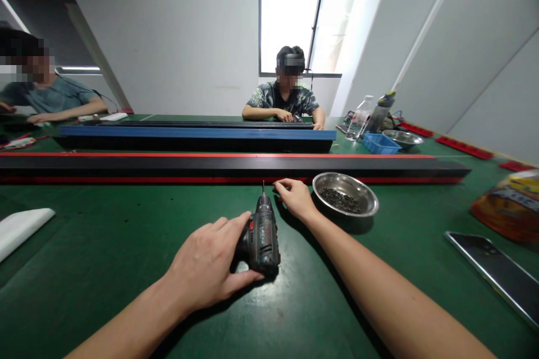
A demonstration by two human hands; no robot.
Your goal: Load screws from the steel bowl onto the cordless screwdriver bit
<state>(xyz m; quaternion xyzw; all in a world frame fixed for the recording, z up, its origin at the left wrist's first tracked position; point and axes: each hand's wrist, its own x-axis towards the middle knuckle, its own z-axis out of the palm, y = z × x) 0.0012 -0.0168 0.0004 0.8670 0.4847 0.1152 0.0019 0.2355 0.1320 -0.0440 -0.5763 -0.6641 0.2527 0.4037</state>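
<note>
My left hand (214,258) is wrapped round a black power drill (265,238), which lies low over the green table with its bit pointing away from me. Just right of the bit tip, my right hand (293,196) has its thumb and fingertips pinched together; what they hold, if anything, is too small to name. Beyond both hands runs a long black bar (219,166) with red edges. A metal bowl (368,202) of small dark screws (340,200) sits right beside my right hand.
Behind the bar lies a long blue-and-black bar (193,134). A blue basket (381,144), a bottle (360,120) and another bowl (402,137) stand back right. A phone (490,269) and an orange bag (509,207) are at right. Two people sit beyond.
</note>
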